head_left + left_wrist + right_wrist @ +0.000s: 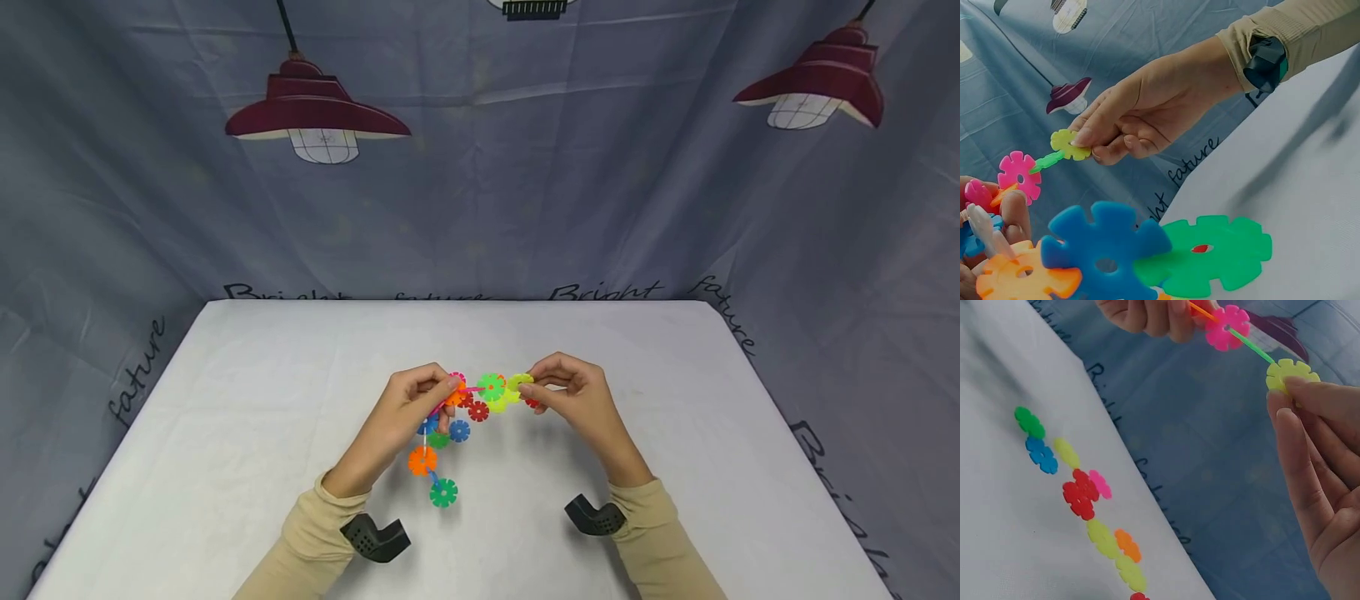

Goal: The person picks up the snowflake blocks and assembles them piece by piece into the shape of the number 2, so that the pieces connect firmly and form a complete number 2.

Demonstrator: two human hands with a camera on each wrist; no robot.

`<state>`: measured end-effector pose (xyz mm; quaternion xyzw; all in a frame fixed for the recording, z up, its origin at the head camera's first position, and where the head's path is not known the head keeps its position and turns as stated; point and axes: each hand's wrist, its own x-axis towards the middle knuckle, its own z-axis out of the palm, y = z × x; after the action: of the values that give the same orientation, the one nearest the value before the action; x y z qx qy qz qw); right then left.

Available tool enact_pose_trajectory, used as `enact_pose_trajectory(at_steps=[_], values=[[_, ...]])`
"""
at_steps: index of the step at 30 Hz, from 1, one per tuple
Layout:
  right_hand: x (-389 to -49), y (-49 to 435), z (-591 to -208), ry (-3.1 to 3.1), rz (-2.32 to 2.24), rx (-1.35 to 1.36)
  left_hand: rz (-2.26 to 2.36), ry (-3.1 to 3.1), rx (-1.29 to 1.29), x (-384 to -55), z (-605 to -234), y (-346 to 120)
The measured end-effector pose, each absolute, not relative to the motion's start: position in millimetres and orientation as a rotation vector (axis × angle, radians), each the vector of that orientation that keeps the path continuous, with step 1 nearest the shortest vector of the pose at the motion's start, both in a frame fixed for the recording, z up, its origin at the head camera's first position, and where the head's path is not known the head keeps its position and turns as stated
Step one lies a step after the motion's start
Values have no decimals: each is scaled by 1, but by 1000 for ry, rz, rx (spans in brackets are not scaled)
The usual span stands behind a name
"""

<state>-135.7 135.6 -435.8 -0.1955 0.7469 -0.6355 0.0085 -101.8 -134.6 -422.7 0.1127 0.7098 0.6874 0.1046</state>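
Observation:
A chain of flower-shaped interlocking plastic discs runs between the two hands. The right hand point(581, 392) pinches the yellow disc point(1291, 374) at one end between thumb and fingertips. Slotted into it is a green disc point(1047, 161), seen nearly edge-on in both wrist views, then a pink disc point(1227, 328). My left hand point(412, 400) grips the chain further along, its fingers partly covering several discs. Below that hand, an orange disc point(422, 460), a blue disc point(1107, 250) and a green end disc point(443, 492) hang towards me.
Several loose discs lie in a row on the white table point(1010, 525): a red one point(1080, 494), a blue one point(1041, 455), an orange one point(1127, 545) and others. A grey-blue curtain point(480, 192) with printed lamps stands behind the table. Each wrist wears a black device point(375, 537).

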Motion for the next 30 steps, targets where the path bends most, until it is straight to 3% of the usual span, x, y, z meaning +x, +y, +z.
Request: enact_pose_trajectory(at_steps=[18, 30], values=[[-130, 128, -440, 2590, -1898, -950, 2018, 2085, 333, -103, -425, -134], [-129, 124, -445, 2599, -1904, -989, 2020, 2094, 339, -102, -424, -133]])
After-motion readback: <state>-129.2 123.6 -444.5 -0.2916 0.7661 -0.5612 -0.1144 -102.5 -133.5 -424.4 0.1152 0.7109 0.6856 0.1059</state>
